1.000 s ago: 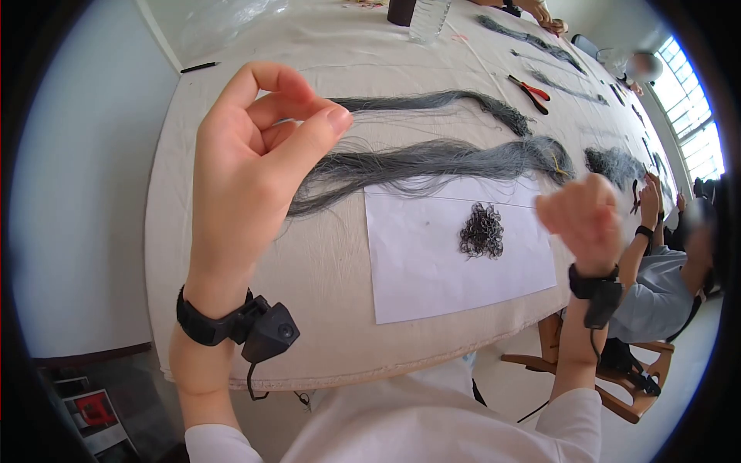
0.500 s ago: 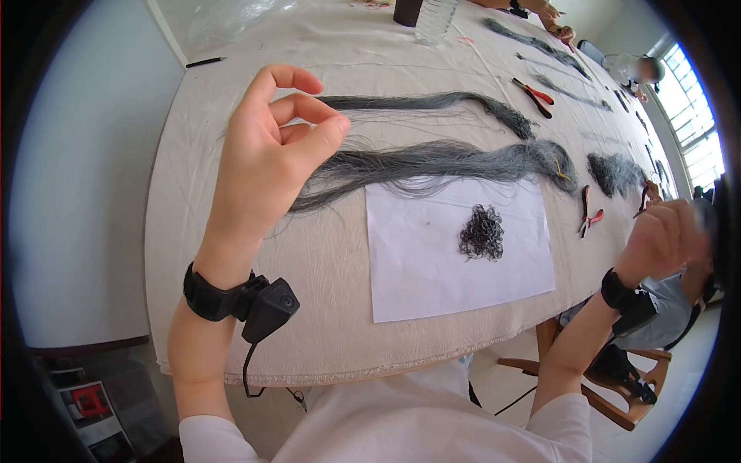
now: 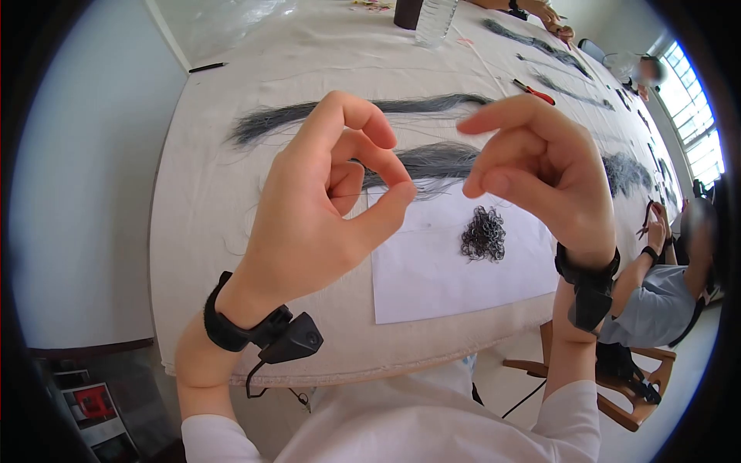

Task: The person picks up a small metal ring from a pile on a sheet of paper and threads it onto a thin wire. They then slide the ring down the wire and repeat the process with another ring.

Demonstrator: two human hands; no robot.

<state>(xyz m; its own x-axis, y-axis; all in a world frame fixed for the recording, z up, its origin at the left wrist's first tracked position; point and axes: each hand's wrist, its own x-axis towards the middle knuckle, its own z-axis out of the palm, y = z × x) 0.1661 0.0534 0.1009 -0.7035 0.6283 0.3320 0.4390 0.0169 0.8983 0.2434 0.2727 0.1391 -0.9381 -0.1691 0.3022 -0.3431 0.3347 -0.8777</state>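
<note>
My left hand (image 3: 320, 201) is raised over the table, its thumb and a fingertip pinched together. Facing it is my right hand (image 3: 544, 170), also pinched, with the index finger stretched out; a gap separates the two hands. Whatever lies in either pinch is too fine to make out. Behind the fingers lies a thick bundle of grey hair-like strands (image 3: 440, 160), partly hidden by both hands. A thinner grey bundle (image 3: 285, 119) rests farther back. Below the hands, a small heap of dark curled loops (image 3: 484, 234) sits on a white paper sheet (image 3: 432, 282).
Red-and-black pliers (image 3: 536, 91) lie beyond my right hand. A black pen (image 3: 208, 67), a dark cup (image 3: 407, 11) and a clear bottle (image 3: 436, 21) are at the back. Co-workers sit along the right side; one holds a dark tool (image 3: 645, 220). A wooden chair (image 3: 641, 413) stands lower right.
My right hand has swung in from the far right to face my left hand. The left hand has moved right and slightly down, still pinched.
</note>
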